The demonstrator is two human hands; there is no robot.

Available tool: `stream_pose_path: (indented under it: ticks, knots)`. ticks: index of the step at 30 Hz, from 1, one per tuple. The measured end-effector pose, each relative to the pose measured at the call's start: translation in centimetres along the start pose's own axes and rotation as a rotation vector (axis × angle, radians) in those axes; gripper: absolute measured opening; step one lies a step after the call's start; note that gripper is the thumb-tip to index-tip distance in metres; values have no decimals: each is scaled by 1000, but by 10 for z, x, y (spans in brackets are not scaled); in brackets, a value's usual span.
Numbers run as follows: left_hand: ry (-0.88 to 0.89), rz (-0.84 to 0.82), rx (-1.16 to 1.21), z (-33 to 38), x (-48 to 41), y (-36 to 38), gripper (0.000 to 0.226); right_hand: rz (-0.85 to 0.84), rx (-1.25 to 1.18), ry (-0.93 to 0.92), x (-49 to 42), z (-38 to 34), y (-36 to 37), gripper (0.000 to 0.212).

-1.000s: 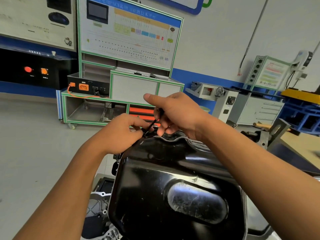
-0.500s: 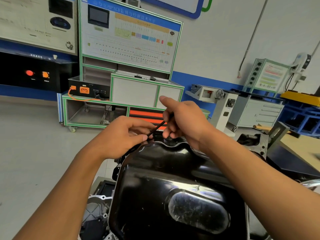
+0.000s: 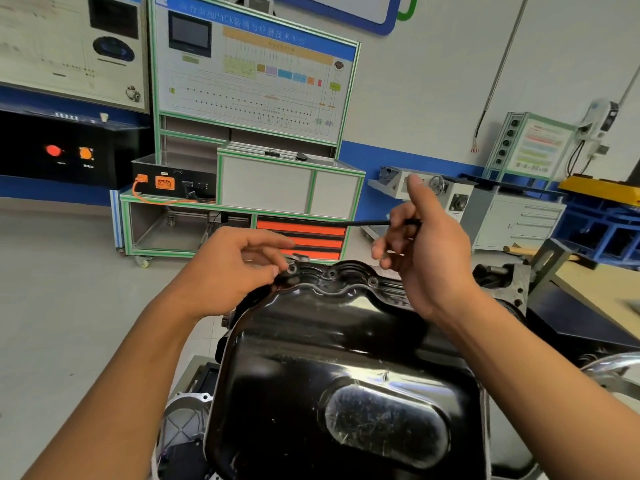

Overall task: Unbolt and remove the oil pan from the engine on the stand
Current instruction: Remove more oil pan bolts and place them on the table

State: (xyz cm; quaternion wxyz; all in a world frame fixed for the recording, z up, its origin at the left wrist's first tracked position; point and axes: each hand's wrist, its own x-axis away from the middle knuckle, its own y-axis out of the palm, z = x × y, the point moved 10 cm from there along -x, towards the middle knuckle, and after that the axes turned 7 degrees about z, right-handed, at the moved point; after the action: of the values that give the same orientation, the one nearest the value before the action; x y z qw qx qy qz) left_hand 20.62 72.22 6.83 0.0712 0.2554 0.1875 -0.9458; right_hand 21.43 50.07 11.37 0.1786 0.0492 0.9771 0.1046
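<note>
Head view: "PACK" board [image 3: 254, 81] beyond oil pan [image 3: 311, 358]

2 hands: left hand [image 3: 239, 268], right hand [image 3: 426, 251]. 1 oil pan [image 3: 332, 358], black. 1 thin black tool [image 3: 367, 223]. 3 bolt positions [image 3: 333, 273] visible on pan's far flange. 3 orange drawer fronts [image 3: 301, 228] in green-framed cart [image 3: 127, 223]. 2 round lamps [image 3: 53, 150] on black panel [image 3: 20, 150]: 1 red, 1 orange. 2 orange connectors [image 3: 164, 182] on black box [image 3: 195, 176].
</note>
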Motion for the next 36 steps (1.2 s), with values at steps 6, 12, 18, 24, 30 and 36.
stream_pose_path:
  ticks: [6, 12, 18, 24, 30, 36]
  knots:
    - [-57, 250, 49, 1, 5, -24, 39, -7, -3, -100, 11, -11, -36, 41]
    - [-142, 316, 414, 36, 25, -9, 31, -86, 229, -318, 34, -58, -63, 31]
    - [-25, -25, 435, 141, 29, 98, 29, 59, 694, -834, 84, -160, -108, 35]
    - [-38, -376, 588, 231, 53, 227, 23, -82, 952, -667, 119, -184, -182, 20]
    - [-153, -653, 671, 281, 88, 369, 21, 130, 1125, -397, 148, -180, -323, 19]
    - [-241, -822, 707, 302, 144, 515, 18, 365, 1412, -225, 189, -171, -459, 13]
